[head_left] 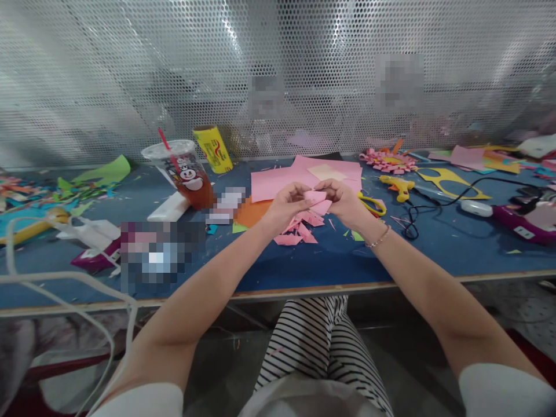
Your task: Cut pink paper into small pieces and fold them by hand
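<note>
My left hand (292,204) and my right hand (339,200) meet over the blue table, fingers closed on a small piece of pink paper (316,198) between them. Several cut pink scraps (299,231) lie just below the hands. Behind the fingers are larger pink paper sheets (269,182), with a cream piece (328,172) on top. An orange sheet (252,213) sticks out left of my left hand. Close to my right wrist rest yellow-handled scissors (372,204), partly hidden by that hand.
A drink cup with a red straw (189,174) stands at the left, near a yellow tube (214,149). On the right are a yellow glue gun (397,186), its black cable (438,204) and a pink paper-strip ring (386,160). White cables (69,284) cross the left front edge.
</note>
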A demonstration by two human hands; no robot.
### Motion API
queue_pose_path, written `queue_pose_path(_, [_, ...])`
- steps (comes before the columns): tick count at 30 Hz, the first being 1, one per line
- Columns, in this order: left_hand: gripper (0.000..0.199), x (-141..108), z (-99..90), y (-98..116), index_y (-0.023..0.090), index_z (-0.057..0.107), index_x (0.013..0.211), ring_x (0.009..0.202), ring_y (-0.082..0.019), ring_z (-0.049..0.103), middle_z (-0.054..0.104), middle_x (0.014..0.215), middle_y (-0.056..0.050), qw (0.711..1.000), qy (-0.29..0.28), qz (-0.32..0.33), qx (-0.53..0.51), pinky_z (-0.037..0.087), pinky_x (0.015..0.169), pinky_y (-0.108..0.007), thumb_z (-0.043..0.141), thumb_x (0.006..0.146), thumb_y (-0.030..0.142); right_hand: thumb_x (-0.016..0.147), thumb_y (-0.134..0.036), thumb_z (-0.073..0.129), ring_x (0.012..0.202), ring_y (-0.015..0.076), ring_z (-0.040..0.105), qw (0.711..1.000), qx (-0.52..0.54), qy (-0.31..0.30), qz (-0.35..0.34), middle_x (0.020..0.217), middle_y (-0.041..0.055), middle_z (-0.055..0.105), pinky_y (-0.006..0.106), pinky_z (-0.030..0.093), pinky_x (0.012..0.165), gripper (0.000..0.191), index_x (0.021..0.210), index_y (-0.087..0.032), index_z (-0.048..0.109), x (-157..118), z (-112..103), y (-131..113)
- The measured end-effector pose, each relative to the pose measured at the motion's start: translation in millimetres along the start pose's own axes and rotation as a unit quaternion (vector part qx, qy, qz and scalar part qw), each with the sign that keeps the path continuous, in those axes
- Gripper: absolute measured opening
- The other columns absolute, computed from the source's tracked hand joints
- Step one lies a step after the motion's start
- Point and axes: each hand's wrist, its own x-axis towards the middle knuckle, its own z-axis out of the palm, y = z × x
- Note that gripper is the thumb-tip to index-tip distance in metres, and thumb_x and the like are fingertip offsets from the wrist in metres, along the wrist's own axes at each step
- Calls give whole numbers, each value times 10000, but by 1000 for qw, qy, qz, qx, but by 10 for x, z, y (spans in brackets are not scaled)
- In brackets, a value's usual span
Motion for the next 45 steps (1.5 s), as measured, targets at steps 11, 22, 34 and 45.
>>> queue_pose_path(11, [102,-82,92,94,242,652,770,954,-192,502,595,966,-52,882,42,254,394,363,889,-378,618,715,320,563,-150,694,623,85,533,1000,-1,19,-22,736,-26,577,219,426,570,362,885,-190,535,-9,6,16])
queue_pose_path(22, [68,-40,66,76,245,665,756,980,-197,490,578,998,-49,899,49,222,374,332,925,-407,613,719,269,570,-71,622,629,94,551,998,-53,29,-28,728,-17,594,223,433,559,376,924,-177,554,-20,28,-49])
queue_pose_path(34, [119,-48,38,95,253,671,815,958,-186,509,585,983,-55,858,38,272,434,381,873,-391,566,759,252,592,-100,627,647,108,588,996,-79,30,-34,738,-6,640,240,464,582,342,918,-191,573,-33,57,-88])
queue_pose_path(45, [106,-55,88,121,242,682,784,875,-166,563,623,886,-53,911,56,223,342,428,850,-344,596,735,281,639,-204,642,561,84,524,994,-91,40,-40,658,-21,606,226,409,535,281,911,-175,576,-17,50,-41])
